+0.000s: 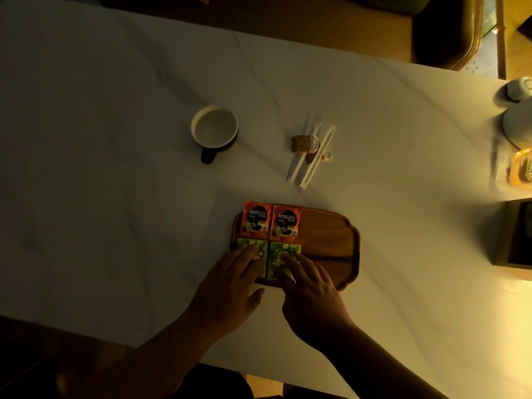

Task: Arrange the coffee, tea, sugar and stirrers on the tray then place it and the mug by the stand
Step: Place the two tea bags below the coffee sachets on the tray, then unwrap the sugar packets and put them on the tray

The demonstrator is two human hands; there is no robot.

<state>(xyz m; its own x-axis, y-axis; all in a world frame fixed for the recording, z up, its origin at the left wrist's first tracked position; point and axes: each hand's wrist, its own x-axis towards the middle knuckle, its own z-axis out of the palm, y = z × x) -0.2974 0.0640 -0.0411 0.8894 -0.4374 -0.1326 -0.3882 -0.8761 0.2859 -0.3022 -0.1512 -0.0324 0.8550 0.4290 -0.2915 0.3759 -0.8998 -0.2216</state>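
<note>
A wooden tray lies near the table's front edge. On its left half sit two red coffee sachets side by side, with two green tea packets just below them. My left hand rests flat with its fingertips on the left tea packet. My right hand presses its fingertips on the right tea packet. Both hands have spread fingers and grip nothing. Farther back lie wrapped stirrers and brown sugar packets. A white mug with a dark handle stands to their left.
At the right edge of the white marble table stand a white kettle-like vessel, a small white cup, a yellowish wrapped item and a dark box. A chair stands beyond the table.
</note>
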